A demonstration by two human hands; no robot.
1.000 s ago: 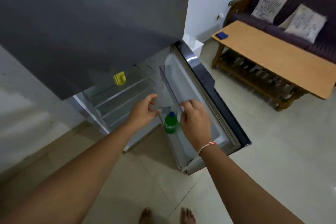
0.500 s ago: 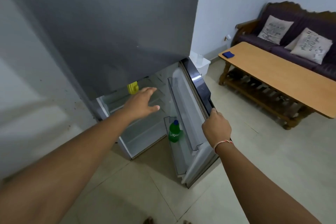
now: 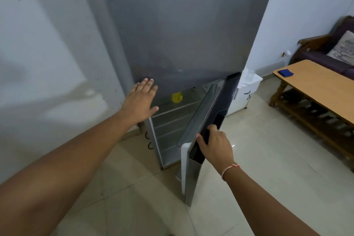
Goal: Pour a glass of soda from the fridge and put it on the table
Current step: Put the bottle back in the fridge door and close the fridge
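Observation:
A tall grey fridge (image 3: 182, 25) stands against the wall, its lower door (image 3: 212, 120) partly ajar. My right hand (image 3: 214, 145) grips the dark outer edge of that door. My left hand (image 3: 140, 99) is flat and spread, fingers apart, at the lower left corner of the upper fridge door, holding nothing. Inside the gap I see white wire shelves (image 3: 172, 120) and a small yellow object (image 3: 177, 97). The green soda bottle is hidden behind the door. The wooden table (image 3: 316, 86) stands at the right.
A blue cloth (image 3: 285, 73) lies on the table's near end. A dark sofa (image 3: 325, 51) with a cushion (image 3: 342, 48) sits behind it. A small white cabinet (image 3: 245, 92) stands right of the fridge. Pale tiled floor (image 3: 249, 178) spreads below.
The lower door has swung much further towards shut, hiding the green bottle. My right hand went from the bottle to the door's edge. My left hand pulled out of the fridge and rose to the upper door.

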